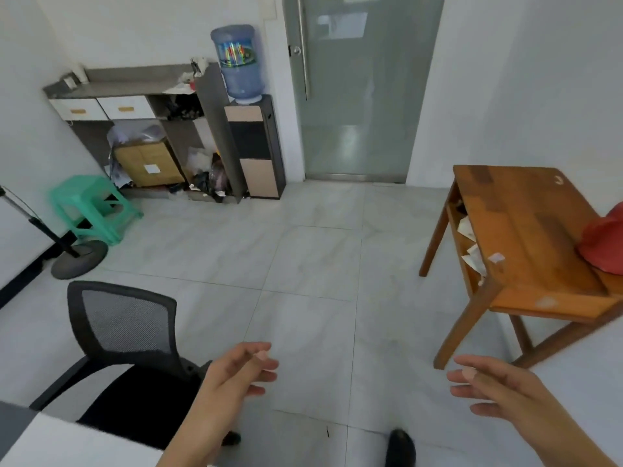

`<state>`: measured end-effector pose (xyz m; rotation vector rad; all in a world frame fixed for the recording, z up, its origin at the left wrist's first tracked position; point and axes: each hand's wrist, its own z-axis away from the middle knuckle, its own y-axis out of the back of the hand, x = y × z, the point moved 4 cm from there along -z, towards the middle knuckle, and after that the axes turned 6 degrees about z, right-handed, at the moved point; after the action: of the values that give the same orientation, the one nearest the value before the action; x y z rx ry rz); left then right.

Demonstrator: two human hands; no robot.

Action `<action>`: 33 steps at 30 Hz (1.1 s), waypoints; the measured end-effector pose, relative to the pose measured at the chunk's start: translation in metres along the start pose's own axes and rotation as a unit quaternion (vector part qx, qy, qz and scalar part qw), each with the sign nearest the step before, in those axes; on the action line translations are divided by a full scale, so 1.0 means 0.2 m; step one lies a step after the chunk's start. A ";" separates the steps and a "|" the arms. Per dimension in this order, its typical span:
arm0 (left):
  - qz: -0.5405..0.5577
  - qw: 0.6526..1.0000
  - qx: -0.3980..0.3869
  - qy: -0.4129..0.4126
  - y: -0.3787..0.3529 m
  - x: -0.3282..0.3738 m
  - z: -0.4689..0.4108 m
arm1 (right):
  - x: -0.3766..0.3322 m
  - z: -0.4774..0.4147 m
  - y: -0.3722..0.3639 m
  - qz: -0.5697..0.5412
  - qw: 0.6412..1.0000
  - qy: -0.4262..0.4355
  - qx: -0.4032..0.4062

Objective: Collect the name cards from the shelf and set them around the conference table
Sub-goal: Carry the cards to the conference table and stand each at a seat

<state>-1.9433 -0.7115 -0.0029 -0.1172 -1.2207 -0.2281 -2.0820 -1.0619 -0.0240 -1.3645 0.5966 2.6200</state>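
**A:** What are the hands doing?

**B:** The left hand (236, 372) is loosely spread, fingers relaxed and a little bent, palm turned inward. It holds and touches nothing. The right hand (492, 389) is much the same, with slack fingers pointing toward the left one, and it is empty too. They hang well apart over the floor tiles.

**A:** And the name cards?

**B:** I cannot tell. The shelf (135, 82) stands far ahead and to the left of the left hand, against the wall. The white papers (178, 87) at its top right end are too small to read as cards. Ahead of the right hand, folded white sheets (472, 254) sit under the top of a wooden table (526, 230). They are just as unclear.

**A:** Anything cut off?

**B:** A white tabletop (67, 443), below and left of the left hand, runs out of frame. A red thing (603, 244) on the wooden table is clipped at the right edge. One dark shoe (399, 446) shows between the hands, and another is mostly hidden behind the left forearm.

**A:** What else is around?

**B:** A black mesh chair (124, 325) stands just left of the left hand. Beyond it are a round stand base (79, 259) and a green stool (91, 203). A water dispenser (253, 146) carrying a blue bottle (237, 62) stands beside the shelf. Straight ahead, between the hands, is a frosted glass door (357, 96).
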 end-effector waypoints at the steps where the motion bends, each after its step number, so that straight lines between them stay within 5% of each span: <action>1: 0.001 1.000 0.004 0.004 -0.01 0.02 -0.11 | -0.06 -0.13 0.00 0.001 1.000 -0.003 -0.010; 8: 0.018 0.995 0.081 0.052 -0.01 0.17 -0.87 | -0.61 -1.12 -0.04 0.038 0.996 -0.004 -0.087; 14: 0.060 0.981 0.180 0.045 0.09 0.39 -1.28 | -1.26 -1.76 -0.27 0.116 0.975 0.102 -0.161; 24: 0.121 0.938 0.310 0.095 0.58 0.38 -1.89 | -1.96 -2.54 -1.04 0.168 0.937 0.132 -0.276; 33: 0.110 0.933 0.339 0.044 1.28 0.88 -2.69 | -2.70 -3.03 -1.88 0.197 0.918 0.163 -0.304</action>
<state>-1.3339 -0.5949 -0.0126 0.3543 -1.1272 0.3877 -1.1983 -0.9251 -0.0047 -2.0780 0.0654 3.0770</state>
